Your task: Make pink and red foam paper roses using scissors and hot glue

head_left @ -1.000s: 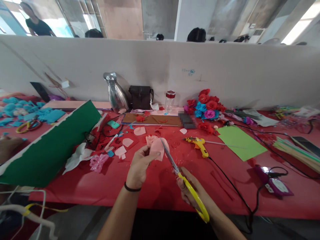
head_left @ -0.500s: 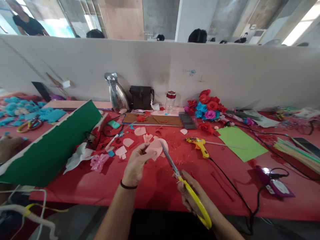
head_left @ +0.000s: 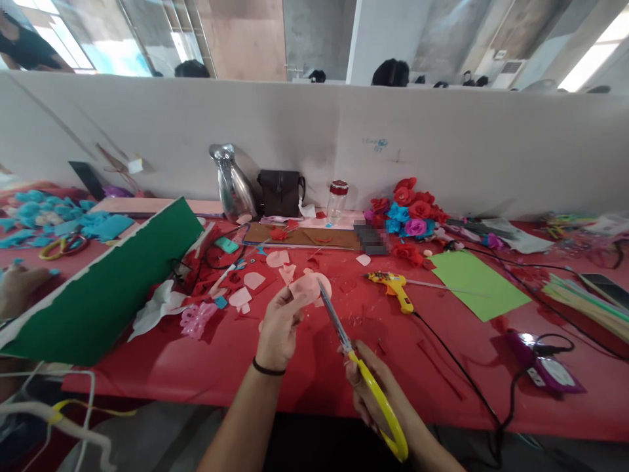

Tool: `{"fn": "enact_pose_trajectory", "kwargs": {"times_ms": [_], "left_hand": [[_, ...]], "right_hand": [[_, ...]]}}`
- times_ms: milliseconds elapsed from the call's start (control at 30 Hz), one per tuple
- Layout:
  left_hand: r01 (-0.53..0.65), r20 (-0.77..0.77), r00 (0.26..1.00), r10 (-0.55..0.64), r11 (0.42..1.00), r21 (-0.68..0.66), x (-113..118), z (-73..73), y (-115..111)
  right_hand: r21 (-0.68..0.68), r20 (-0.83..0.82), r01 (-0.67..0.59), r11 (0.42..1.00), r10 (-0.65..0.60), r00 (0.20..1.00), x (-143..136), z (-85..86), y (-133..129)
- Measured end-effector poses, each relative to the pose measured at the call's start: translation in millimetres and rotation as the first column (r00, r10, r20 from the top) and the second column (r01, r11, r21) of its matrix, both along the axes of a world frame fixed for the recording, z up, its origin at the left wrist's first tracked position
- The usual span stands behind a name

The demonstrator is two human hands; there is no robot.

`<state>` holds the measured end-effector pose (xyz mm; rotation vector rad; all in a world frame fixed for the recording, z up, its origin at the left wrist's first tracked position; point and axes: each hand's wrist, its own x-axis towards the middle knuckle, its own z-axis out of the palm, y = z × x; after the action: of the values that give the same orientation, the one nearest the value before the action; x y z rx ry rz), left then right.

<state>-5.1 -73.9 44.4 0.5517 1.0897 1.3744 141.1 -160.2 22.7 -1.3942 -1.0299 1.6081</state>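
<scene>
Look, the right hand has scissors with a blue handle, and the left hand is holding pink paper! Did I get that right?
Not quite: the handle is yellow, not blue, as the head view shows. The right hand does have the scissors, and the left hand is holding pink paper.

Along the far edge of the table (head_left: 196, 367), left to right: a silver jug (head_left: 232, 187), a dark bag (head_left: 280, 195), a red-lidded glass jar (head_left: 337, 206). Toward the left edge, a tilted green board (head_left: 113, 282), with blue scraps (head_left: 37, 211) beyond. Toward the right edge, a light-green sheet (head_left: 481, 285) lying flat; closer to the front edge, a purple box (head_left: 550, 370) with a black cable (head_left: 455, 354).
</scene>
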Motion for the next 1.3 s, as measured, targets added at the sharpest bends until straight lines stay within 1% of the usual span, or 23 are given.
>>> {"fn": "enact_pose_trajectory", "kwargs": {"times_ms": [133, 267, 367, 500, 633, 800, 967, 1133, 1300], "left_hand": [[-0.009, -0.059, 0.998, 0.009, 1.000, 0.009, 6.3, 2.3, -0.1], [0.019, -0.099, 0.995, -0.019, 1.000, 0.007, 5.7, 3.6, 0.4], [0.052, -0.126, 0.991, -0.048, 0.998, 0.021, 4.3, 2.8, -0.4], [0.080, -0.169, 0.982, -0.078, 0.997, 0.006, 4.3, 1.7, -2.6], [0.093, -0.185, 0.979, -0.089, 0.996, 0.015, 6.1, 1.8, -4.8], [0.099, -0.188, 0.978, -0.093, 0.995, 0.022, 7.5, 2.3, -5.6], [0.109, -0.179, 0.978, -0.105, 0.994, 0.013, 7.4, 2.8, -6.4], [0.121, -0.142, 0.983, -0.117, 0.992, 0.023, 6.3, 3.3, -7.1], [0.099, -0.145, 0.985, -0.097, 0.995, 0.004, 2.5, 3.5, -5.6]], "right_hand": [[0.025, 0.016, 0.038, 0.999, -0.038, 0.999, -2.0, -3.0, -3.4], [0.096, 0.023, 0.045, 0.994, -0.047, 0.999, 2.8, -7.7, -5.9], [0.117, -0.003, 0.044, 0.992, -0.044, 0.999, 7.5, -12.1, -5.8], [0.128, -0.054, 0.039, 0.991, -0.032, 0.998, 10.9, -16.0, -3.0], [0.151, -0.077, 0.038, 0.988, -0.027, 0.997, 11.5, -13.8, 0.8], [0.137, -0.037, 0.011, 0.991, -0.006, 0.999, 12.4, -7.4, 4.5], [0.116, -0.045, -0.027, 0.993, 0.033, 0.998, 11.8, -5.8, 5.9], [0.109, -0.028, 0.007, 0.994, -0.004, 1.000, 10.4, -5.4, 3.5], [0.110, -0.024, 0.016, 0.994, -0.013, 1.000, 11.0, -5.2, 1.5]]}}
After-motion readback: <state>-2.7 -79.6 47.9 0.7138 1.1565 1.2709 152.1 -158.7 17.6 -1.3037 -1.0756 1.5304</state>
